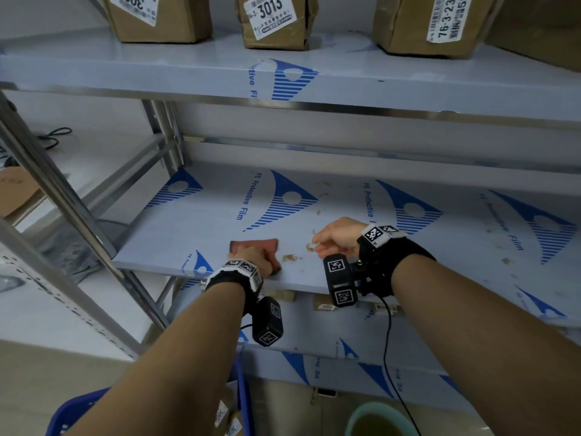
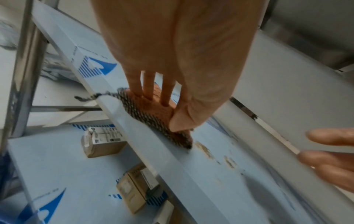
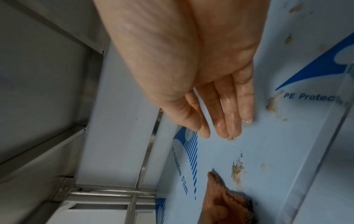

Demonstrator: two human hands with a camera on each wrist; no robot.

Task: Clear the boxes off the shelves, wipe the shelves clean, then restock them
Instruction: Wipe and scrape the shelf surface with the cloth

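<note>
An orange-brown cloth (image 1: 264, 247) is pressed flat onto the middle shelf (image 1: 195, 234) by the left hand (image 1: 251, 258), close to the shelf's front edge. In the left wrist view the fingers (image 2: 153, 89) are seen straight and slightly spread on the cloth, with the thumb laid against its near edge — nothing is pinched.

The right hand (image 1: 338, 236) is held just above the same shelf, to the right of the cloth and apart from it. Its fingers (image 3: 229, 118) are extended and kept close together, glistening wet, with nothing held; the tips are just at the film, beside brownish smears (image 1: 290, 258) scattered between the two hands.

Three brown boxes with white labels (image 1: 273, 20) are stood on the upper shelf (image 1: 157, 73). More small boxes (image 2: 101, 141) are seen on the shelf below — through the left wrist view only.
</note>
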